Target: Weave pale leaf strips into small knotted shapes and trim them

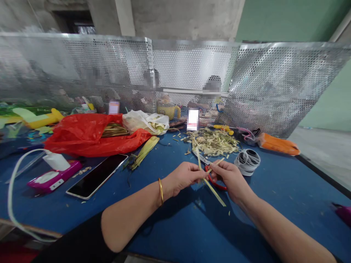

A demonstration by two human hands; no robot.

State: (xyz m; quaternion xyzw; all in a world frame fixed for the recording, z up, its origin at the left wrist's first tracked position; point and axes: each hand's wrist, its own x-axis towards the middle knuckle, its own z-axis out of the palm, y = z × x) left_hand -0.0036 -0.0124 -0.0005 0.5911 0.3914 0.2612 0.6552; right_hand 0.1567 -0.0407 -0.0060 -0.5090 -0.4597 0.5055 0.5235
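Grip of the left hand [189, 173] closed on a long pale plant strip [216, 194], slanting above the blue surface [181, 223]; right hand [229, 177] closed on a shorter strip [220, 161]. Red-handled scissors [218, 186] by the right hand: cannot tell whether held. Beyond, heaped trimmings [216, 143]; to the right, a wound spool [247, 162].

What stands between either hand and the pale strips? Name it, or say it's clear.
Nothing visible: the left hand and the right hand both pinch pale strips. The red-handled scissors sit close by the right hand, but block neither grip.
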